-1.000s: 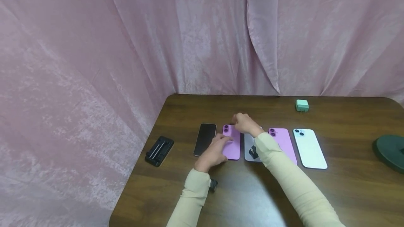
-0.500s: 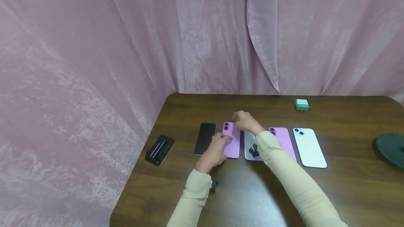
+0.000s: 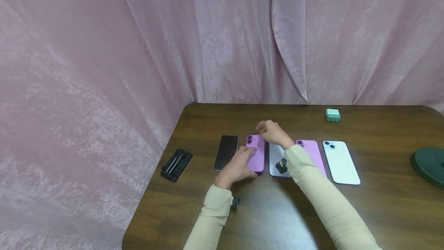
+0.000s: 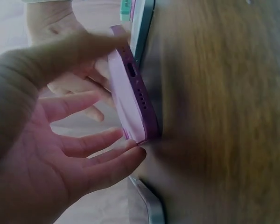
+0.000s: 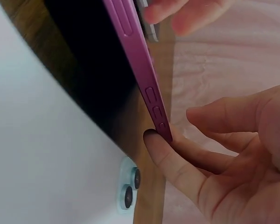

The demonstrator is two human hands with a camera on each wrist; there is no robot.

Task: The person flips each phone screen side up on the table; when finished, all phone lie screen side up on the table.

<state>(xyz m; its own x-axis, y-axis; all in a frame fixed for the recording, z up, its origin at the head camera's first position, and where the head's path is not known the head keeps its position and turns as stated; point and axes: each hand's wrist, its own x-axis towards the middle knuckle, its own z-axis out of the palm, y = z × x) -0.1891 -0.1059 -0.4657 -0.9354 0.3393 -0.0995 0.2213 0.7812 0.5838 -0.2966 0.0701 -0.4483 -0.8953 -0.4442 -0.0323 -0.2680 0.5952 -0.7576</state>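
In the head view, the left hand (image 3: 237,169) reaches over the near end of the purple phone (image 3: 256,159), thumb toward its near corner and forefinger over its back, while the right hand (image 3: 273,133) comes in at the far end with fingertips pointing left. The phone thus lies between the two sets of fingers, camera side up. Just left of the left fingers is a dark-screened phone (image 3: 226,150), and well left of them a black tray (image 3: 176,165); just right of them, partly under the right wrist, is a pale phone (image 3: 275,163). Farther right of both sets of fingers lie another purple phone (image 3: 313,151), a white phone (image 3: 341,163) and a mint charger (image 3: 333,115). In the left wrist view, the blurred thumb is at one corner of the port end and the outer fingertips meet the opposite corner, the phone held between them with the fingers spread wide. In the right wrist view, the phone's corner sits pinched between two digits, another standing clear; whether the phone is raised off the table (image 3: 270,219) cannot be told.
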